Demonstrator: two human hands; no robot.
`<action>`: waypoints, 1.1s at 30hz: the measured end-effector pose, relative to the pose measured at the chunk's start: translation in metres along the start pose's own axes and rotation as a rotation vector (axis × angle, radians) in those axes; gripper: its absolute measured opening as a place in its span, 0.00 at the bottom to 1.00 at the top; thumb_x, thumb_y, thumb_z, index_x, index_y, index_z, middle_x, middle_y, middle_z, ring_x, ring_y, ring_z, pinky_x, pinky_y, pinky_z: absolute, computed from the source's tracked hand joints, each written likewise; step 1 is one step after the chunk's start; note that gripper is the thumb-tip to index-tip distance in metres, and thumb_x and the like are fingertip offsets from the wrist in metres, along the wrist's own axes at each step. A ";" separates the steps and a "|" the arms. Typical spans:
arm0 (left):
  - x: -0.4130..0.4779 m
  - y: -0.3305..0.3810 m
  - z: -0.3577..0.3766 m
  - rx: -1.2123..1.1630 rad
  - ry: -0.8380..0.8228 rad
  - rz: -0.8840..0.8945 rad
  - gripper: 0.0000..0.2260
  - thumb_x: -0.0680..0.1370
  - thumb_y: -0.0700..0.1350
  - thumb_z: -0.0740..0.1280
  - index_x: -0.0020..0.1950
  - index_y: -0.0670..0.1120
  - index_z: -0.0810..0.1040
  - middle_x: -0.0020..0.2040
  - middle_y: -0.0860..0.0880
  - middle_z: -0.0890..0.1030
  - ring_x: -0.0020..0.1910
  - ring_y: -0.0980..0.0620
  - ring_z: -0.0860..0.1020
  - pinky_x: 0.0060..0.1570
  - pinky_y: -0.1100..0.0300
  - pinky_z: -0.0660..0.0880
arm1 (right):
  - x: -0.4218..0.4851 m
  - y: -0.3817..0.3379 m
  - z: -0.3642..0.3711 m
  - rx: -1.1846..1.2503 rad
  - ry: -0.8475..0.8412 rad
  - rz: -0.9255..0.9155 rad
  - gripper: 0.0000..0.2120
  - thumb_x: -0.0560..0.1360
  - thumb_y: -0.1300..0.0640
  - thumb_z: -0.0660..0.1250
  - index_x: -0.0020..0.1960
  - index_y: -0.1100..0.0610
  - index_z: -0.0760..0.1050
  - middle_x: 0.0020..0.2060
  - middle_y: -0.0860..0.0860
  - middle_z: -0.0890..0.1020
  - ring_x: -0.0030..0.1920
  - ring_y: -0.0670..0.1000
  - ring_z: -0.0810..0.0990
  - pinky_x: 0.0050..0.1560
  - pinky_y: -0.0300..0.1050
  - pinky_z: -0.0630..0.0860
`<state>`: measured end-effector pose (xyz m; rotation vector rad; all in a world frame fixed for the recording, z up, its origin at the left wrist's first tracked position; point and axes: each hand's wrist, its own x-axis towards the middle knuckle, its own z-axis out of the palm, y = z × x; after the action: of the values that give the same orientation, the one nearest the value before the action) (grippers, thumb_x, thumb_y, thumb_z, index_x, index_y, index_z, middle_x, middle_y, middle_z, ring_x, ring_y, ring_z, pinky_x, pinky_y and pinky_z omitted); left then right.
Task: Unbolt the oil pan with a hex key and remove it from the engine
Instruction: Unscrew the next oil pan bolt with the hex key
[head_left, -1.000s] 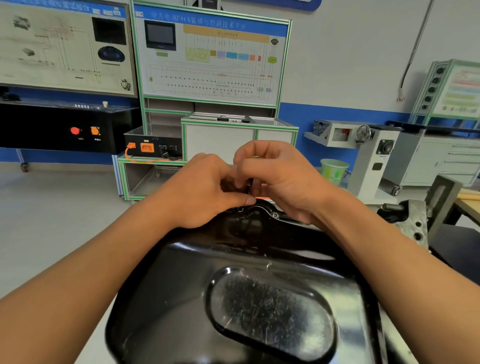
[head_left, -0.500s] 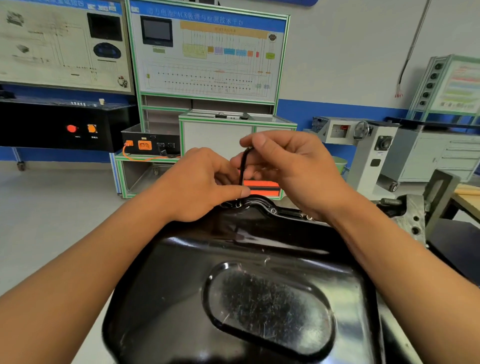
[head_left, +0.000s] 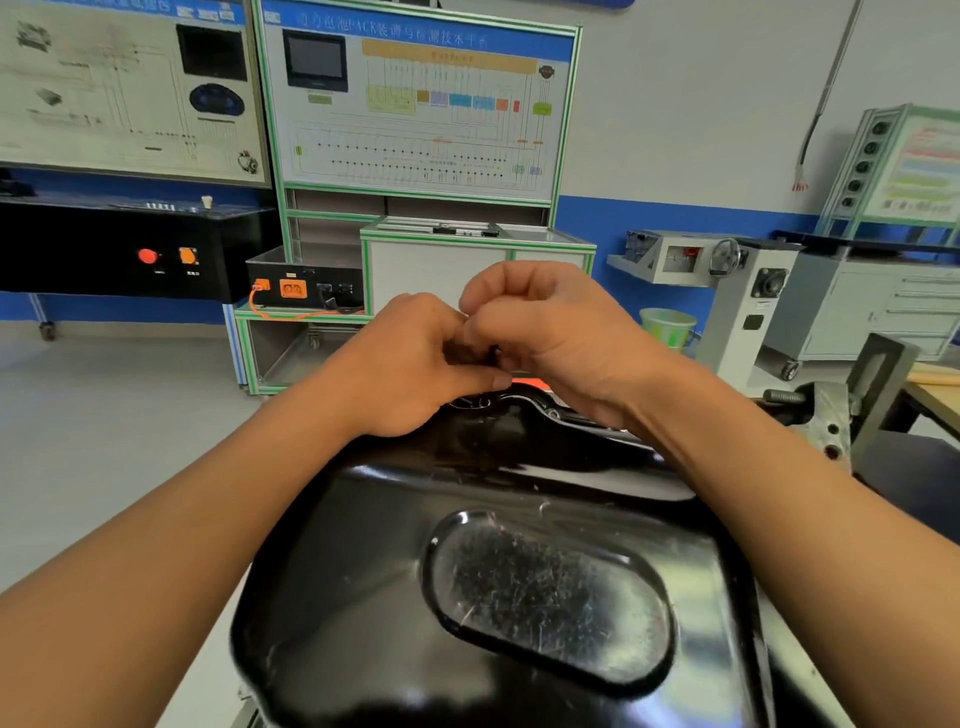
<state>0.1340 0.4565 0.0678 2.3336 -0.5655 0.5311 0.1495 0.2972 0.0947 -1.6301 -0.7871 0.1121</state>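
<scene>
Left hand (head_left: 415, 364): fingers curled, thumb laid out flat toward the other hand, knuckles pressed against it; whether it grips anything cannot be told, the palm side being hidden. Right hand (head_left: 556, 338): fisted, fingers folded round a thin dark hex key (head_left: 494, 353), of which only a short stub shows in the gap between the two hands. Both hands sit together, touching, just above the far rim of the oil pan (head_left: 519, 499). Oil pan: black, glossy, in the lower middle of the view under both forearms, bearing a raised oval panel (head_left: 550, 592) with a scratched face. Rim flange (head_left: 553, 414): visible just below the right hand. Grey metal engine part (head_left: 831, 415): beside the pan, to the right. Beyond: green-framed training board (head_left: 415, 104) with a printed diagram and a small screen; black console (head_left: 104, 249) with a red and an orange button, left; green bucket (head_left: 667, 325) on the floor; grey drawer cabinet (head_left: 872, 312), far right.
</scene>
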 end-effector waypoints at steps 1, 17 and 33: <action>0.000 0.000 0.001 -0.022 0.006 -0.011 0.05 0.73 0.45 0.76 0.38 0.52 0.84 0.32 0.51 0.83 0.34 0.53 0.81 0.40 0.57 0.76 | -0.001 0.002 -0.004 0.021 0.012 -0.018 0.11 0.72 0.74 0.68 0.40 0.59 0.78 0.37 0.61 0.80 0.37 0.56 0.77 0.38 0.44 0.73; -0.003 0.001 -0.002 -0.144 -0.001 -0.076 0.11 0.70 0.46 0.79 0.31 0.59 0.82 0.30 0.49 0.82 0.28 0.59 0.75 0.34 0.65 0.72 | -0.002 0.008 -0.001 0.052 0.085 -0.071 0.18 0.83 0.53 0.61 0.44 0.65 0.79 0.33 0.61 0.76 0.30 0.50 0.72 0.33 0.43 0.69; 0.001 -0.003 -0.003 -0.132 -0.022 -0.047 0.07 0.74 0.42 0.75 0.37 0.52 0.85 0.33 0.48 0.83 0.36 0.47 0.82 0.42 0.47 0.80 | -0.010 0.019 -0.010 -0.206 0.156 -0.167 0.13 0.66 0.58 0.81 0.43 0.64 0.80 0.33 0.64 0.83 0.31 0.59 0.83 0.36 0.52 0.80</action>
<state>0.1354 0.4609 0.0690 2.2244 -0.5382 0.4343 0.1552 0.2832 0.0763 -1.7346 -0.8316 -0.2193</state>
